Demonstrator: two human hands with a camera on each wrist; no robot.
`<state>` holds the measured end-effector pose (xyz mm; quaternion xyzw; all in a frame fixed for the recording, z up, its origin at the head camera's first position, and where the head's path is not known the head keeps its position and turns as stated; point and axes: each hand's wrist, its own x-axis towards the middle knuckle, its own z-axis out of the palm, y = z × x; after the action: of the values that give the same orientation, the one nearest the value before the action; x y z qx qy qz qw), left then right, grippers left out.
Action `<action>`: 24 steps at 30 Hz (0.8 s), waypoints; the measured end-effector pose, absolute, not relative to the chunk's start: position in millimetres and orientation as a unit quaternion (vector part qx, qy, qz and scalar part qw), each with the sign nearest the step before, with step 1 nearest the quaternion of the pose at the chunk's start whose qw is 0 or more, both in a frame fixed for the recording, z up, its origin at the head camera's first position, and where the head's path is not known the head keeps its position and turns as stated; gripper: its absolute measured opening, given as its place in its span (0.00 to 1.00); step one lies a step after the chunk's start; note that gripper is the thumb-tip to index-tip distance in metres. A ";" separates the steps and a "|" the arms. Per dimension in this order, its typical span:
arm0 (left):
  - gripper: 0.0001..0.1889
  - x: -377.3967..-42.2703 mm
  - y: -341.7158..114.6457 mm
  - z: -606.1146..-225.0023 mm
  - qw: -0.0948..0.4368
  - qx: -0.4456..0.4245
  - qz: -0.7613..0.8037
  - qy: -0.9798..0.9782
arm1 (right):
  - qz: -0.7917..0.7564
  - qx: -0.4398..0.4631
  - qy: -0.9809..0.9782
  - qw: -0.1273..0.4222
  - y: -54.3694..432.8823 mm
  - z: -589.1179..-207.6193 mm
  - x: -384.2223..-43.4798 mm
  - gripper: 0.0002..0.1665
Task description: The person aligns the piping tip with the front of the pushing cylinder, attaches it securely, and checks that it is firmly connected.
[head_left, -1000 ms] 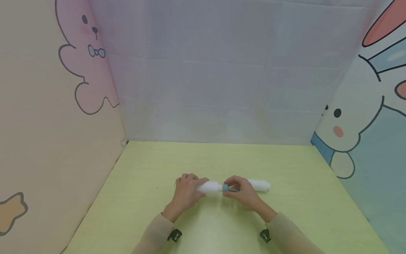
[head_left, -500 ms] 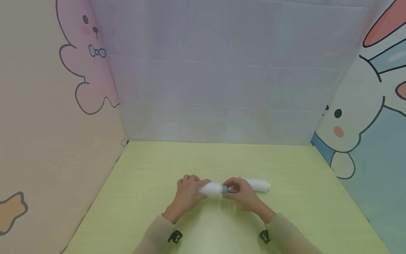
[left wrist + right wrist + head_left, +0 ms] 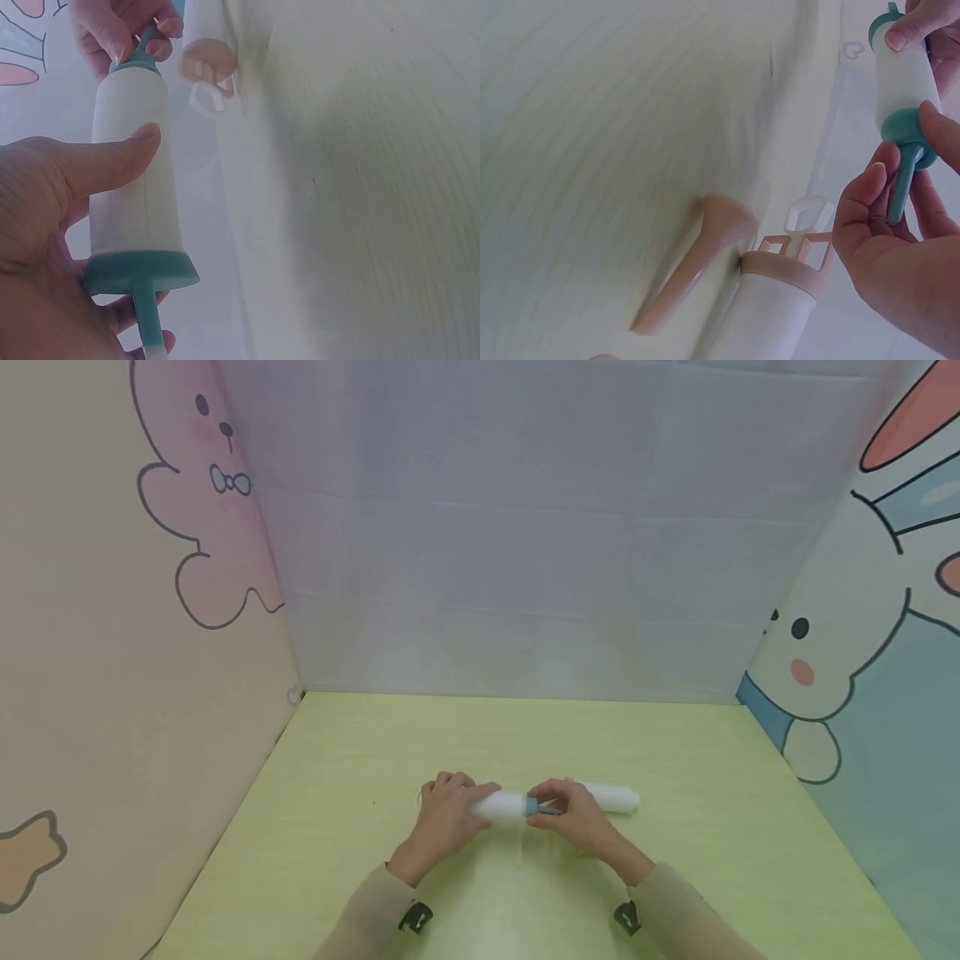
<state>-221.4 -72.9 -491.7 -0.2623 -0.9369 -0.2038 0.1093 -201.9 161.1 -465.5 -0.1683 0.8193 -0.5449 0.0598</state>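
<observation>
My left hand (image 3: pixel 441 817) grips a white syringe-like tube (image 3: pixel 499 805) lying sideways, its thumb along the barrel in the left wrist view. A teal collar (image 3: pixel 142 271) with a stem closes the tube's left end. At the other end, my right hand (image 3: pixel 576 817) pinches a teal nozzle (image 3: pixel 909 124) with a narrow spout. The nozzle's wide base meets the tube's mouth; whether it is threaded on I cannot tell. Beyond the right hand lies a second white tube (image 3: pixel 615 797) with a peach collar (image 3: pixel 784 272) and finger loops.
On the yellow-green tabletop (image 3: pixel 360 893), a loose peach nozzle (image 3: pixel 694 262) lies beside the second tube, seen in the right wrist view. A pale back wall (image 3: pixel 480 568) and printed side walls enclose the table.
The gap between the tube and the teal nozzle has closed. My left hand has moved slightly right with the tube, while the right hand stays almost in place.
</observation>
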 end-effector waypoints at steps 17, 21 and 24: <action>0.24 -221.7 -73.5 -493.7 0.103 -0.261 -0.207 -0.937 | -0.568 -0.174 0.802 0.067 160.7 -468.1 -203.7 0.17; 0.24 -221.7 -74.1 -492.9 0.091 -0.262 -0.213 -0.937 | -0.583 -0.172 0.791 0.070 165.0 -484.0 -210.3 0.18; 0.24 -221.6 -74.1 -491.8 0.084 -0.263 -0.214 -0.937 | -0.591 -0.168 0.785 0.074 167.5 -493.0 -213.8 0.19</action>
<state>-221.6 -74.1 -491.8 -0.2627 -0.9370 -0.2145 0.0837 -213.8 167.5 -493.0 -0.1681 0.7853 -0.5912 0.0742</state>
